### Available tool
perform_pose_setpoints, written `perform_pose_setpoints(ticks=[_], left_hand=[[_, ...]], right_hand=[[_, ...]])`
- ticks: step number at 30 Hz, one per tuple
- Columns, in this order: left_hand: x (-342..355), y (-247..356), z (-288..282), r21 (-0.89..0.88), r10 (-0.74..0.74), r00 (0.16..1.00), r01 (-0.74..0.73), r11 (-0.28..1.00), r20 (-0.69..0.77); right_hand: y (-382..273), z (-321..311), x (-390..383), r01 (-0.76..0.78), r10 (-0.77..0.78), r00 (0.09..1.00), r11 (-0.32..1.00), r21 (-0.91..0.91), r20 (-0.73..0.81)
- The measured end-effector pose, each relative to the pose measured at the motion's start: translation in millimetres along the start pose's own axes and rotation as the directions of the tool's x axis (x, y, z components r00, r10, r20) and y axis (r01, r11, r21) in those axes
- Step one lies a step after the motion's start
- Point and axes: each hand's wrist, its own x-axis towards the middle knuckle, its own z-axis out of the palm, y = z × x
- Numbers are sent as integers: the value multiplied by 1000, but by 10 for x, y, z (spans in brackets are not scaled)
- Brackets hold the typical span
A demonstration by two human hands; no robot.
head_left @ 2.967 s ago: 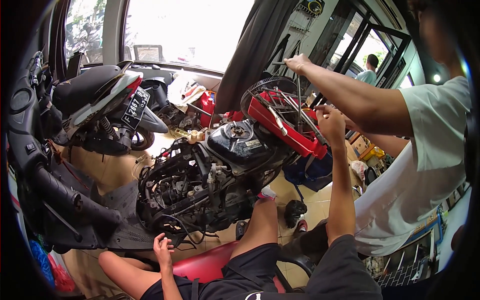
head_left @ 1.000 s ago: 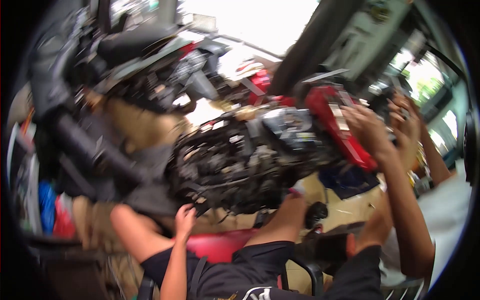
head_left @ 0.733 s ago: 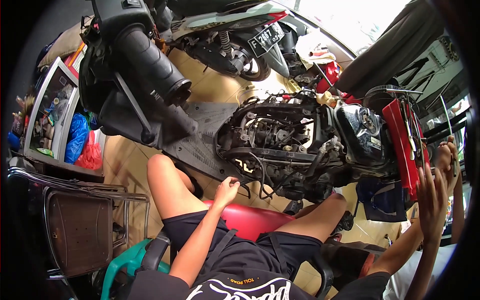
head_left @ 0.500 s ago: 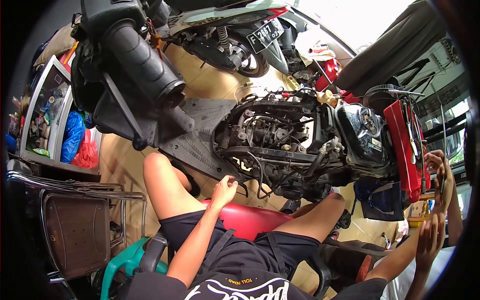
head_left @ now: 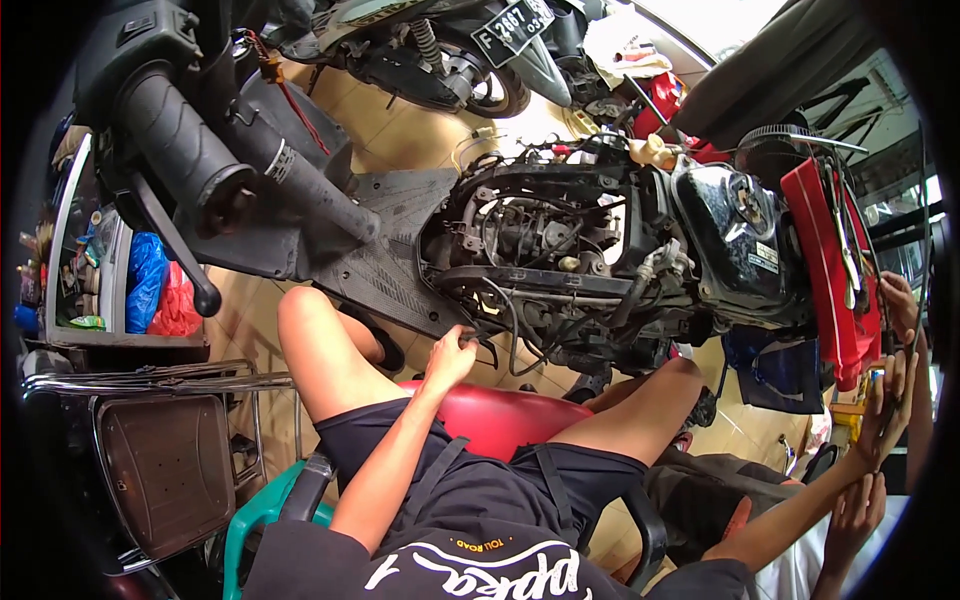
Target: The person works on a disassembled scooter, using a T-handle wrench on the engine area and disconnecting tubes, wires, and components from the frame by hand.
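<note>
My left hand [head_left: 452, 360] is closed, its fingers curled in front of the footboard edge of a partly stripped scooter [head_left: 545, 240]. A small dark thing shows at its fingertips, too small to name. My right arm reaches far right, where my right hand [head_left: 886, 408] has its fingers stretched upward beside a red tool roll [head_left: 828, 265]. Long metal tools [head_left: 848, 250] stand in the roll's pockets. Close by are another person's hands: one hand [head_left: 902, 305] by the roll, another hand [head_left: 858, 505] under my wrist.
The scooter's handlebar grip [head_left: 190, 150] and brake lever [head_left: 175, 240] stick out at the left. A second scooter [head_left: 440, 60] is parked behind. A brown folding chair [head_left: 165, 470], a glass cabinet [head_left: 80, 240] and a red seat [head_left: 490, 418] stand near me.
The handlebar has swung left and toward me. My left hand has moved slightly right and up. My right hand has come nearer the tool roll, its fingers spreading; the view has shifted a little.
</note>
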Motion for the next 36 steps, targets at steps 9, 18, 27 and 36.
perform_pose_setpoints(ticks=[9,18,27,36], left_hand=[[77,-358,-30,-292,105,990,-128,948,-93],[-103,-200,-136,-520,51,999,-36,853,14],[-197,-159,-147,-547,121,993,-94,832,13],[-212,-113,-112,-460,120,993,-98,882,19]], right_hand=[[-3012,617,1019,-143,55,916,-882,449,398],[-3605,721,719,-275,-99,882,-901,335,460],[-3802,710,636,-317,-177,909,-881,351,378],[-4156,856,938,-577,-174,682,-726,375,711]])
